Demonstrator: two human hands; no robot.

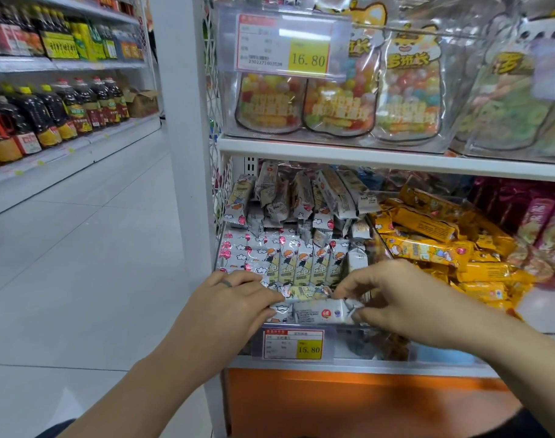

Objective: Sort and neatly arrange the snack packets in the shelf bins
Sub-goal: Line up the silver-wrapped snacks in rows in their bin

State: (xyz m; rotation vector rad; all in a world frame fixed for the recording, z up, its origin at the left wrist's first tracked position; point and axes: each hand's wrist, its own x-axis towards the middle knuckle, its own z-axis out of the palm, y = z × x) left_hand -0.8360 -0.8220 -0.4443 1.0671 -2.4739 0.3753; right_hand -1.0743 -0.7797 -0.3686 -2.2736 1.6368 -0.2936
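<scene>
Mid-tidy, your left grip (235, 298) and right grip (405, 298) each pinched an end of a crosswise white snack packet (317, 312); next it likely needed standing upright in the front row (304, 263).

Pale tiled floor (80, 248), bottle shelving (64, 65)

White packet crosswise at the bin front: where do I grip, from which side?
Grip the white packet by its two crimped ends, coming from the open front and above. It lies crosswise along the bin lip, upright packets crowding its long side behind. The left hand and right hand hold them.
</scene>
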